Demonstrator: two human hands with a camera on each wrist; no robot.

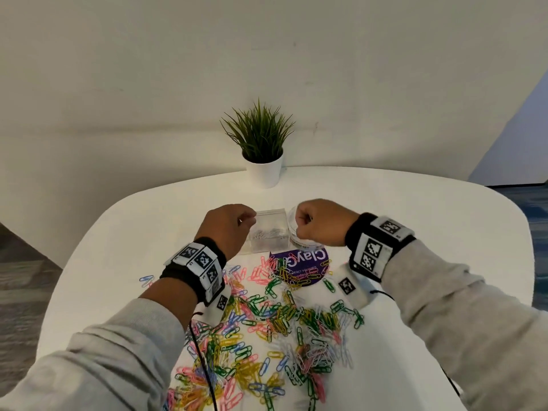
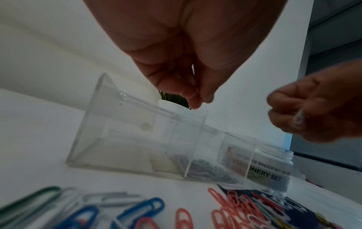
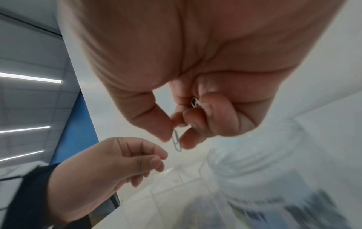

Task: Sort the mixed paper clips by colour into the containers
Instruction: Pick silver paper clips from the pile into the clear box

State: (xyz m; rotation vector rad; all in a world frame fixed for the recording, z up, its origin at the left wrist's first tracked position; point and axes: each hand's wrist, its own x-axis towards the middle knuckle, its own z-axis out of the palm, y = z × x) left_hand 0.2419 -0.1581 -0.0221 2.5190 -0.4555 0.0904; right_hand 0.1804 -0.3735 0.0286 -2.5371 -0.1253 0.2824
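Containers stand side by side at the centre of the head view, past the loose clips: a clear square box [image 1: 268,232] on the left and a round clear jar [image 1: 302,241] touching its right side. The box holds a small heap of silver paper clips [image 1: 262,234] on its floor; its open top faces up. The jar carries a label reading "STATIONERY SET" in the left wrist view, and what lies inside it is too blurred to tell. Just below the jar a purple round lid [image 1: 299,268] lies flat on the white worktop [image 1: 415,232], partly covered by clips.

Left hand [image 1: 226,229] hovers over the left edge of the box, fingers curled loosely with thumb and forefinger tips drawn together; whether they pinch anything cannot be told. Right hand [image 1: 320,223] hangs over the jar's rim, knuckles up, fingers curled; in the right wrist view its thumb and forefinger pinch a silver paper clip [image 3: 177,143] that dangles downward, and a second clip [image 3: 195,102] shows tucked between the curled fingers. The hands are apart, each above its own container.

Mixed paper clips [image 1: 267,327] in green, yellow, pink, blue and white sprawl across the lower middle of the head view. A potted plant [image 1: 261,149] stands at the worktop's far edge.
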